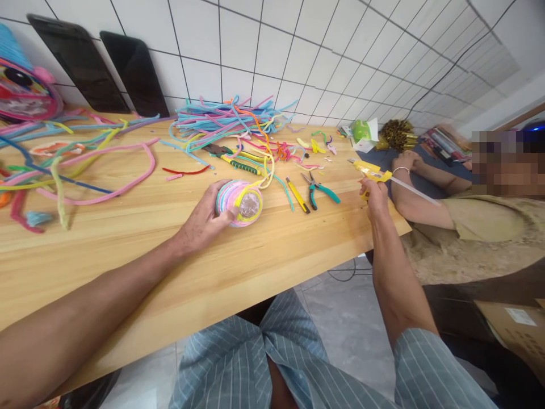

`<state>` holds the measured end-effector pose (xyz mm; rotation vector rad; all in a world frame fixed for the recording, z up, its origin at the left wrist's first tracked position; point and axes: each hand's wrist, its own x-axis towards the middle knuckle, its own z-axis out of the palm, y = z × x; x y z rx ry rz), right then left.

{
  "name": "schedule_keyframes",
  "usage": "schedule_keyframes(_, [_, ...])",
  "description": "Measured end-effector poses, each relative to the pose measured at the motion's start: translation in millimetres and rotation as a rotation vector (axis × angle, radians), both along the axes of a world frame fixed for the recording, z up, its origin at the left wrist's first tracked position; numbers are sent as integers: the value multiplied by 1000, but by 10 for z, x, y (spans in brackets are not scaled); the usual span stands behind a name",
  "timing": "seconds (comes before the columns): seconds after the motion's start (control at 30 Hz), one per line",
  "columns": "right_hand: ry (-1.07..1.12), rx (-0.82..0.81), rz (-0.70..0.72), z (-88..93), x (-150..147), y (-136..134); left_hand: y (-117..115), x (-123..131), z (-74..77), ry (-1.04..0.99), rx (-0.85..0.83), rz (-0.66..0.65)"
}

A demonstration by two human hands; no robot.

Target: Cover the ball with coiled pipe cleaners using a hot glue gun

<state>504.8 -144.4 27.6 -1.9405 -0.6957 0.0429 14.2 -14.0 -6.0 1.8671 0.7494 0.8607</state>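
My left hand (210, 218) is closed round a small cylinder wrapped in pastel pipe cleaners (227, 199), tipped so that its round grey end faces me. A yellow pipe cleaner (268, 165) trails from its rim toward the back of the table. Off to the right, my right hand (375, 196) grips a yellow glue gun (368, 169) by its handle, nozzle pointing left. A clear glue stick (415, 189) sticks out of the gun's rear. Between my hands lie a yellow utility knife (298, 196) and teal-handled pliers (323, 190).
Pipe cleaners are heaped (221, 122) by the tiled wall and scattered at left (106, 170). Green-and-yellow pliers (238, 162) lie behind the cylinder. Two dark phones (134, 71) lean on the wall. A person (481, 227) sits at right, forearms on the dark tabletop.
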Motion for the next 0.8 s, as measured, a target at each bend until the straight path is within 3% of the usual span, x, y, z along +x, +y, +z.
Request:
schedule_keyframes(0.5, [-54,-39,54,16,-183,-11,7,3,0,7,14,-5])
schedule_keyframes(0.8, [-156,12,-89,-144,-18,75,-1,-13,13,48,29,1])
